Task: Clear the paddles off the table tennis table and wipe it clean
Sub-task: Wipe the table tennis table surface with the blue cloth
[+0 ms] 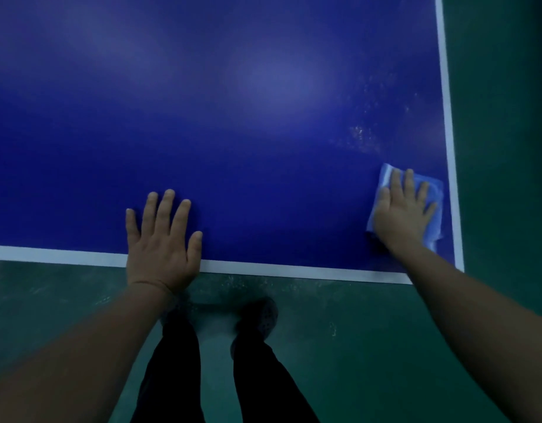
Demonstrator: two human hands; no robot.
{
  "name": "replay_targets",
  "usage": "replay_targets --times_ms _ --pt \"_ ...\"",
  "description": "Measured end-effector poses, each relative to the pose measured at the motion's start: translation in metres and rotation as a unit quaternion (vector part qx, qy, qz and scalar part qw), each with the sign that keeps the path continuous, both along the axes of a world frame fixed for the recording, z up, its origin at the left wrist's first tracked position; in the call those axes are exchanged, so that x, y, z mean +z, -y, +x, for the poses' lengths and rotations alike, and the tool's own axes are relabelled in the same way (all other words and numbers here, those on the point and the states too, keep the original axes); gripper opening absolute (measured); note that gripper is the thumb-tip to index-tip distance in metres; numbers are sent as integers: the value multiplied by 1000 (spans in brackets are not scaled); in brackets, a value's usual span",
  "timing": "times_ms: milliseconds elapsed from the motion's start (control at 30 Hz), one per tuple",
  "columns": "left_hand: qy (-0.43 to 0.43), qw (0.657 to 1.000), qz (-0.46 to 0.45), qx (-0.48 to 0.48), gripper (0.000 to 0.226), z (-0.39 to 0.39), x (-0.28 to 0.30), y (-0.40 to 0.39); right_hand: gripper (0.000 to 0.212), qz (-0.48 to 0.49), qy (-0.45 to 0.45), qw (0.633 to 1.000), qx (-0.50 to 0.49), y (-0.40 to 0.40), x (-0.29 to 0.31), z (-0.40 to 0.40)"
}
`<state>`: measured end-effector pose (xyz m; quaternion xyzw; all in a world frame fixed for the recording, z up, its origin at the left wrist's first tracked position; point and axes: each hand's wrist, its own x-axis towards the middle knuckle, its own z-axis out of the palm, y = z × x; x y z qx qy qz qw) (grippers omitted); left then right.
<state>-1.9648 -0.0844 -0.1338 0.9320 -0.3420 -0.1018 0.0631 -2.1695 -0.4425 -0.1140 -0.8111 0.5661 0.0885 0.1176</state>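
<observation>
Right grip [404, 209] lies flat with its fingers straight and slightly spread, pressing a pale blue cloth [433, 206] down onto the counter [233, 117]; nothing is curled round the cloth, the palm and fingers simply bear on it. That cloth sits at the counter's near right corner, just inside the white edge line [447, 117] on the right and a little back from the white line along the near edge. Its folded corners show past the fingertips at the top left and along the right side of the hand. Just beyond the cloth, toward the far right, the blue top carries pale speckled streaks [363, 134], perhaps dust or drying wet marks; the dim, soft view does not settle which. Left grip [163, 239] is also flat and wide, fingers straight and apart, palm down on the counter, with the heel of the hand lying over the near white line. It holds nothing. Both hands are well apart, the left near the middle of the view and the right at the corner. Both forearms are bare and reach in from the bottom of the frame. Below the counter's near edge is a green floor [370, 331] with faint scuffs, and on it stand the person's dark trouser legs [257, 377] and dark shoes [263, 315], between the two arms.
</observation>
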Motion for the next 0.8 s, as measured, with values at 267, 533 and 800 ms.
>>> replay_targets --times_ms 267,533,800 --pt "-2 990 -100 -99 64 -60 11 57 58 9 -3 969 247 -84 -7 -30" --pt "35 986 -34 -159 68 -87 -3 98 56 -29 5 995 91 96 -9 -22" --pt "20 989 -21 -145 71 -92 0 100 59 2 -28 991 134 2 -6 -138"
